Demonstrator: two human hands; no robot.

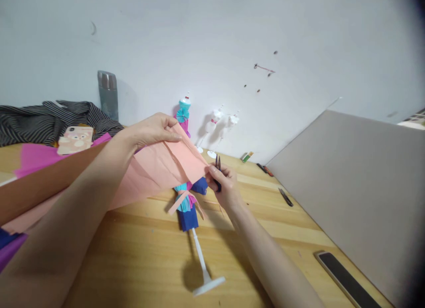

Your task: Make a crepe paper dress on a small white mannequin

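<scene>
A sheet of peach crepe paper (142, 170) stretches between my hands above the table. My left hand (156, 130) pinches its upper edge, thumb on the near face. At the paper's right corner, my right hand (224, 181) grips the edge between thumb and fingers. Dark-handled scissors (218, 166) are tucked in that same hand, blades pointing up. Below the paper, a small white mannequin stand (201, 255) lies on the table, dressed in blue, turquoise and magenta paper with a peach tie (184, 195). The paper hides its upper part.
Behind stand a dressed mannequin (183, 115) and two white ones (215, 117). A bottle (108, 95), striped cloth (79, 113) and patterned phone (76, 140) are at left. A cutter (285, 197) and another phone (345, 279) lie at right beside a grey panel (358, 188).
</scene>
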